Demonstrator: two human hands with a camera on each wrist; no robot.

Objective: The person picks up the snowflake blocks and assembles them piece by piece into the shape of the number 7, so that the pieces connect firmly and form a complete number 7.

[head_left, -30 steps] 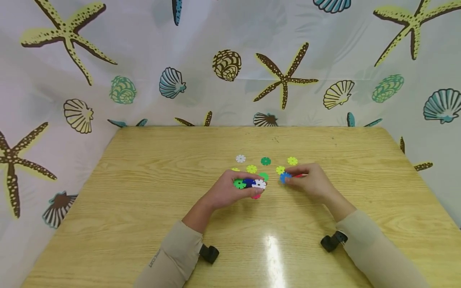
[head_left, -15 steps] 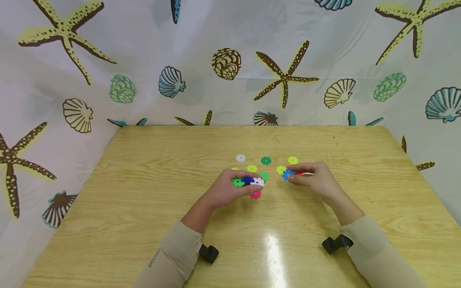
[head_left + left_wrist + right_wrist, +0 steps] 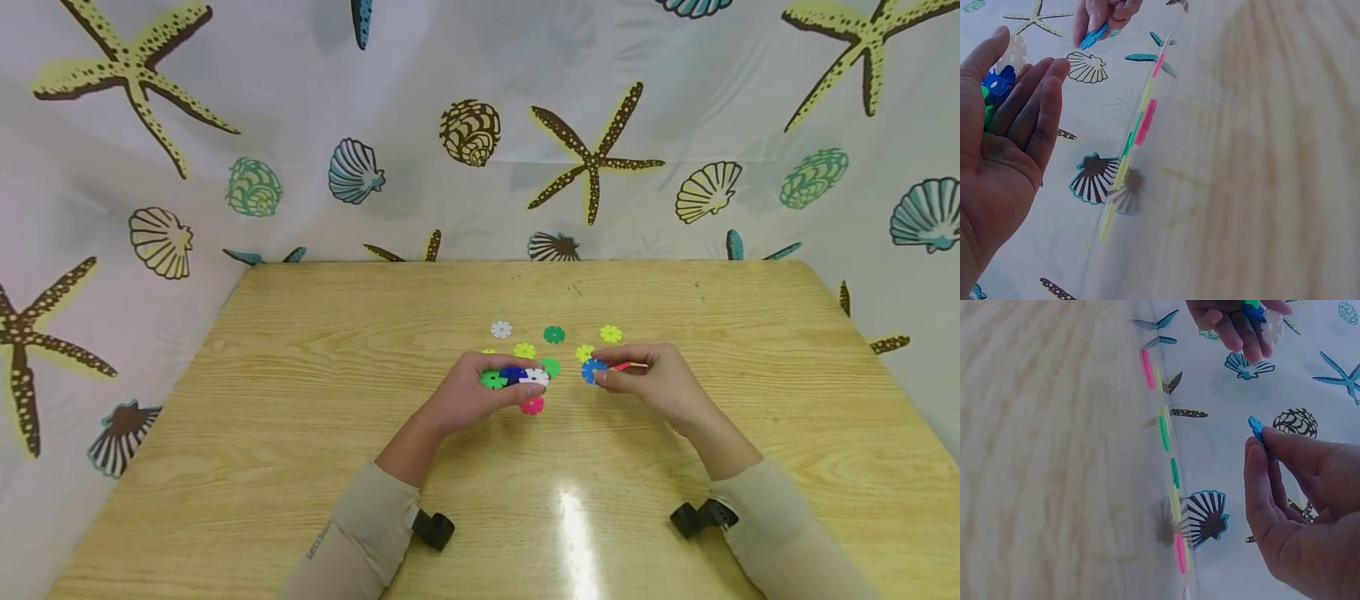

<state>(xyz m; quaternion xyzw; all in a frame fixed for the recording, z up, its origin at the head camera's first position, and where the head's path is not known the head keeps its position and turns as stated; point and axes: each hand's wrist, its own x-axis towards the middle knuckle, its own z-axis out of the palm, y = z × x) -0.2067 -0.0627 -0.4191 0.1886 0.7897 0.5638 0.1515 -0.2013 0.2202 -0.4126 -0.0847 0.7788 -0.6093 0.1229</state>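
Observation:
My left hand grips a short row of joined notched plastic discs: a green disc, a dark blue disc and a white disc. They lie between thumb and fingers, the white one outermost. To the right, my right hand pinches a lighter blue disc between thumb and fingertips. In the right wrist view this blue disc is seen nearly edge-on. A gap separates it from the white disc. Both hands are raised over the wooden table.
Loose discs lie flat beyond the hands: a white one, a dark green one, a light green one and several yellow ones. A pink disc lies below the left fingers. Another pink disc is partly hidden by the right hand.
The right hand lifts the blue disc slightly rightward, then brings it back left and down. The left hand with its joined discs shifts slightly left, showing more of the pink disc below.

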